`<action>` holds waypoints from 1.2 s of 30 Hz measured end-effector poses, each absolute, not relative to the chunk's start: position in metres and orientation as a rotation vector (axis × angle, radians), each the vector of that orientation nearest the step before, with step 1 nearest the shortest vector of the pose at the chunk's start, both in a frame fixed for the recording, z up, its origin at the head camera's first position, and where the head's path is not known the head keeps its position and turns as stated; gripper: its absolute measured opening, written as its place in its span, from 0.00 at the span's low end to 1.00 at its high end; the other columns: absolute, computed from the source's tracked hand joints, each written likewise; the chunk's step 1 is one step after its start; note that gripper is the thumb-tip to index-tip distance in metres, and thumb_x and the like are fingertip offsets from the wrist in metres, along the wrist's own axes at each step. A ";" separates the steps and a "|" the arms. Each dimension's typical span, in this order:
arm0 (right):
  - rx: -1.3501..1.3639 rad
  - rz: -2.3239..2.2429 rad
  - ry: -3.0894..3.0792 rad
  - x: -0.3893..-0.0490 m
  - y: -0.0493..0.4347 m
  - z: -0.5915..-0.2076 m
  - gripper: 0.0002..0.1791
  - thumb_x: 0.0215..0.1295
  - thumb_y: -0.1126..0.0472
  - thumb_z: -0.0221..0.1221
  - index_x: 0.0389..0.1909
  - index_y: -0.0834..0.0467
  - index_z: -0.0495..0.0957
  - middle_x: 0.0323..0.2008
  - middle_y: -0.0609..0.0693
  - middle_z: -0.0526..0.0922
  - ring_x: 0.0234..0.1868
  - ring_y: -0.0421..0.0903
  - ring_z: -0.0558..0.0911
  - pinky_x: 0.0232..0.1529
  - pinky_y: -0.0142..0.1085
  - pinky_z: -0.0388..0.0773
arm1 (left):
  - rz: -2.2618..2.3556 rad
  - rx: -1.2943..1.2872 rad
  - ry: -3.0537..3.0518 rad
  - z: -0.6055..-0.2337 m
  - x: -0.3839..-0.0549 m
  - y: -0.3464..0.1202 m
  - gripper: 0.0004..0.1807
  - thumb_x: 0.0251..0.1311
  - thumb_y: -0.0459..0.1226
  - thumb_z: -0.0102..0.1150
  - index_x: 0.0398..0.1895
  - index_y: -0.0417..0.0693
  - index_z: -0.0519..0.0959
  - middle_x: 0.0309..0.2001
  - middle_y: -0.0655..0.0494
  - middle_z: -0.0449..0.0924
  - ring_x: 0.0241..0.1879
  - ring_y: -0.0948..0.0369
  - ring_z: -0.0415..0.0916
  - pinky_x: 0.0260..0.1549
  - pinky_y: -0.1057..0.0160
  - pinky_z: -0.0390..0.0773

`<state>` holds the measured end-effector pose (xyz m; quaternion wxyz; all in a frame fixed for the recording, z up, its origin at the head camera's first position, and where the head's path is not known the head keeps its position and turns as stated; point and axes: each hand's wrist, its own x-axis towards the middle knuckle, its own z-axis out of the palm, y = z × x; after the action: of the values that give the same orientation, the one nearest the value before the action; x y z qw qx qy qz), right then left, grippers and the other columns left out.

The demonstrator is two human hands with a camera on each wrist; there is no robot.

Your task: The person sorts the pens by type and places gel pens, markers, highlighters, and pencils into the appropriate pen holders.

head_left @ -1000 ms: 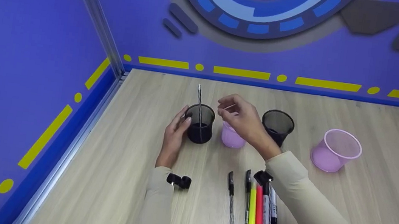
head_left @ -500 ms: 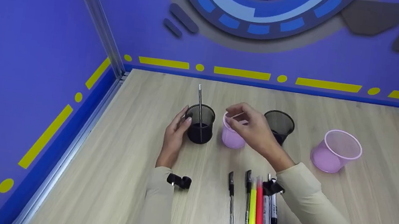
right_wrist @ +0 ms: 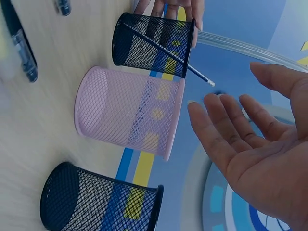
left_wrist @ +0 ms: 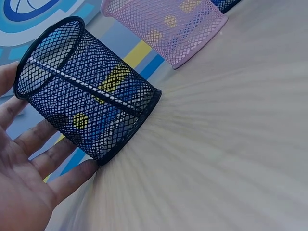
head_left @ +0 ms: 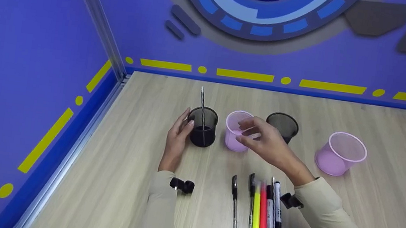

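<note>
My left hand rests against the left side of a black mesh pen cup, its extended fingers and thumb touching the mesh. One dark pencil with a pale end leans upright inside this cup, and shows through the mesh in the left wrist view. My right hand hovers in front of a pink mesh cup, with thumb and fingers apart and nothing between them. In the right wrist view its palm and loosely bent fingers are beside the cups' rims.
Behind the right hand stands another black mesh cup; a second pink cup is farther right. Nearer lie a black pen, a yellow highlighter, a red highlighter and several other pens and markers. Blue walls border the wooden table.
My right hand has moved right and toward me, from beside the left black cup to in front of the pink one. The left hand and the pencil have stayed put.
</note>
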<state>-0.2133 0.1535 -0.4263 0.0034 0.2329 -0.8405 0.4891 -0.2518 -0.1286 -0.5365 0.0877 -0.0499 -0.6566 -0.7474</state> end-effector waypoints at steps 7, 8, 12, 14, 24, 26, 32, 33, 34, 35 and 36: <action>0.749 1.479 -2.675 -0.207 0.169 -0.429 0.20 0.70 0.64 0.70 0.59 0.66 0.79 0.54 0.61 0.83 0.55 0.56 0.85 0.56 0.51 0.83 | -2.218 -0.154 -1.948 -0.536 -0.251 -0.128 0.29 0.79 0.40 0.58 0.80 0.50 0.69 0.78 0.52 0.68 0.76 0.54 0.65 0.74 0.55 0.66; 0.750 1.479 -2.682 -0.207 0.171 -0.429 0.21 0.70 0.64 0.70 0.59 0.66 0.78 0.55 0.61 0.83 0.55 0.56 0.85 0.57 0.52 0.83 | -2.215 -0.155 -1.949 -0.537 -0.251 -0.128 0.29 0.79 0.40 0.58 0.80 0.50 0.69 0.77 0.52 0.68 0.76 0.54 0.66 0.73 0.55 0.67; 0.737 1.492 -2.703 -0.205 0.178 -0.428 0.22 0.69 0.65 0.71 0.60 0.66 0.78 0.56 0.62 0.83 0.56 0.60 0.84 0.57 0.52 0.83 | -2.206 -0.171 -1.939 -0.537 -0.252 -0.127 0.29 0.79 0.37 0.57 0.79 0.46 0.69 0.77 0.48 0.68 0.76 0.52 0.65 0.74 0.55 0.66; 0.732 1.491 -2.711 -0.204 0.180 -0.428 0.22 0.69 0.65 0.71 0.60 0.66 0.78 0.56 0.63 0.83 0.56 0.61 0.84 0.57 0.53 0.84 | -2.201 -0.175 -1.936 -0.538 -0.253 -0.127 0.29 0.79 0.37 0.57 0.79 0.44 0.69 0.77 0.46 0.68 0.77 0.51 0.64 0.75 0.55 0.65; 0.669 1.450 -2.752 -0.202 0.194 -0.432 0.21 0.68 0.65 0.72 0.58 0.67 0.79 0.53 0.60 0.84 0.53 0.58 0.84 0.57 0.53 0.83 | -2.263 -0.112 -1.905 -0.536 -0.250 -0.125 0.29 0.78 0.40 0.60 0.79 0.50 0.71 0.78 0.53 0.68 0.77 0.54 0.63 0.75 0.55 0.64; 0.646 1.442 -2.762 -0.202 0.198 -0.433 0.20 0.68 0.66 0.71 0.57 0.68 0.80 0.52 0.61 0.84 0.53 0.58 0.85 0.57 0.53 0.83 | -2.260 -0.105 -1.905 -0.536 -0.249 -0.125 0.29 0.78 0.40 0.60 0.79 0.51 0.71 0.77 0.53 0.68 0.77 0.54 0.63 0.75 0.56 0.64; 0.604 1.389 -2.796 -0.200 0.212 -0.434 0.19 0.68 0.67 0.71 0.56 0.70 0.80 0.51 0.64 0.85 0.51 0.58 0.86 0.54 0.48 0.85 | -2.279 -0.097 -1.887 -0.535 -0.249 -0.123 0.29 0.78 0.41 0.60 0.79 0.53 0.72 0.76 0.54 0.70 0.76 0.56 0.64 0.75 0.57 0.64; 0.603 1.381 -2.799 -0.199 0.214 -0.435 0.18 0.68 0.68 0.70 0.55 0.70 0.80 0.51 0.64 0.85 0.50 0.58 0.86 0.53 0.47 0.85 | -2.276 -0.098 -1.890 -0.535 -0.249 -0.123 0.29 0.78 0.42 0.60 0.79 0.53 0.72 0.76 0.55 0.70 0.76 0.56 0.64 0.74 0.57 0.64; 0.602 1.374 -2.802 -0.198 0.215 -0.436 0.18 0.67 0.69 0.70 0.54 0.70 0.80 0.50 0.64 0.85 0.49 0.58 0.86 0.52 0.45 0.86 | -2.273 -0.102 -1.889 -0.535 -0.249 -0.123 0.29 0.78 0.42 0.60 0.79 0.53 0.72 0.76 0.55 0.70 0.76 0.57 0.65 0.74 0.58 0.64; 0.599 1.360 -2.808 -0.198 0.217 -0.436 0.17 0.67 0.69 0.70 0.54 0.69 0.81 0.49 0.64 0.85 0.49 0.57 0.87 0.51 0.43 0.86 | -2.269 -0.102 -1.892 -0.536 -0.249 -0.123 0.28 0.78 0.42 0.60 0.79 0.54 0.72 0.76 0.55 0.71 0.76 0.57 0.65 0.74 0.58 0.65; 0.598 1.347 -2.813 -0.197 0.218 -0.437 0.16 0.66 0.70 0.70 0.53 0.69 0.81 0.48 0.63 0.85 0.48 0.57 0.87 0.51 0.42 0.86 | -2.263 -0.100 -1.897 -0.536 -0.249 -0.123 0.28 0.78 0.42 0.60 0.79 0.54 0.72 0.76 0.55 0.71 0.76 0.57 0.65 0.74 0.58 0.65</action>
<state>-0.1969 0.2185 -0.4372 -0.0169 0.1881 -0.8857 0.4241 -0.2487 -0.1234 -0.5359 0.0935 -0.0338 -0.6391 -0.7626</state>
